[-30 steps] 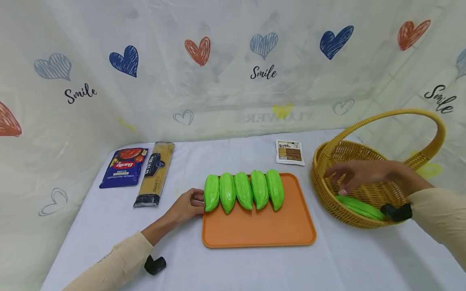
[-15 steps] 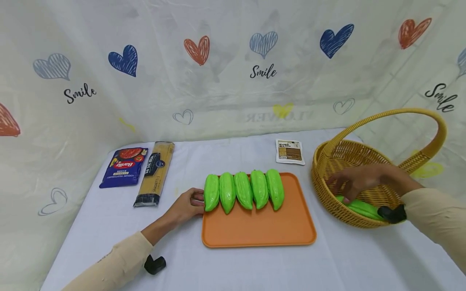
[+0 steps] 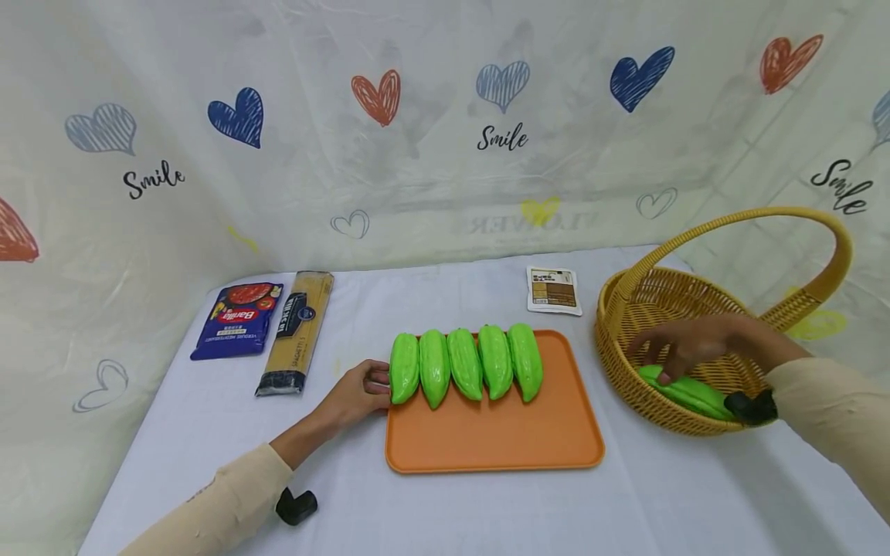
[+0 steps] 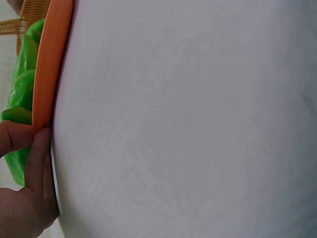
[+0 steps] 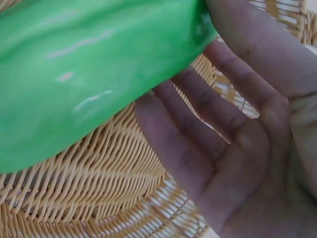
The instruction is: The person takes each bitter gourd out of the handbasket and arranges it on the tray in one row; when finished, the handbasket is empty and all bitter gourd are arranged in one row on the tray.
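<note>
In the head view, several glossy green ridged bitter melons (image 3: pixel 464 365) lie side by side along the far half of an orange tray (image 3: pixel 494 440). My left hand (image 3: pixel 360 394) is at the tray's left edge. The left wrist view shows its thumb and fingers pinching the tray rim (image 4: pixel 52 64). Inside the wicker basket (image 3: pixel 626 378) on the right, my right hand (image 3: pixel 691 344) grips the end of another bitter melon (image 3: pixel 691 395). Seen from the right wrist, the thumb lies on one side of this bitter melon (image 5: pixel 94 74) and the fingers reach under the other.
At the back left lie a blue Barilla pouch (image 3: pixel 239 320) and a pack of spaghetti (image 3: pixel 295 332). A small white and brown packet (image 3: pixel 553 291) lies behind the tray. The basket's tall handle (image 3: pixel 758 216) arches over its opening. A patterned curtain (image 3: pixel 431 170) hangs behind the white table.
My right hand has reached down to the bitter melon in the basket and taken hold of it. The near end of that melon shows slightly raised. My left hand has not moved.
</note>
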Motion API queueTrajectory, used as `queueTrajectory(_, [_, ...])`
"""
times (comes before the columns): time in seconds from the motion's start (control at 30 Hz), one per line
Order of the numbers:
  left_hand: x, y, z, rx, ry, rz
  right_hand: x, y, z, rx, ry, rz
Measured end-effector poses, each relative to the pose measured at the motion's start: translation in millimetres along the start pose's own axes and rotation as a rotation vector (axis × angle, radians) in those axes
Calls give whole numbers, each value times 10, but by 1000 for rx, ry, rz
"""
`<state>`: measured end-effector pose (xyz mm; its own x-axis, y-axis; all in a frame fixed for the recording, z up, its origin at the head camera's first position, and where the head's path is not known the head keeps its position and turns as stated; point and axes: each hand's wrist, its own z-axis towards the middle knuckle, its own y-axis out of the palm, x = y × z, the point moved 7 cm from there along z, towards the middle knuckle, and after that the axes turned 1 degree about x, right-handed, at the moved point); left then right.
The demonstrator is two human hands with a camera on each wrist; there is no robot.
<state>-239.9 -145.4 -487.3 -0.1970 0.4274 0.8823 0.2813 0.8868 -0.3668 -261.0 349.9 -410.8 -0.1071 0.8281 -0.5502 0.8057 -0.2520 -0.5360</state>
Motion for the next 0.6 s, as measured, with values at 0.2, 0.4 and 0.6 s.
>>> queueTrajectory(0.2, [2, -4, 1, 0, 5, 1, 73, -145, 1, 57, -36, 45])
queueTrajectory(0.4, [7, -3, -4, 3, 7, 1, 156, -270, 43, 116, -31, 89])
queueTrajectory(0.6, [7, 1, -10, 16, 6, 23, 234, -349, 75, 206, -5, 96])
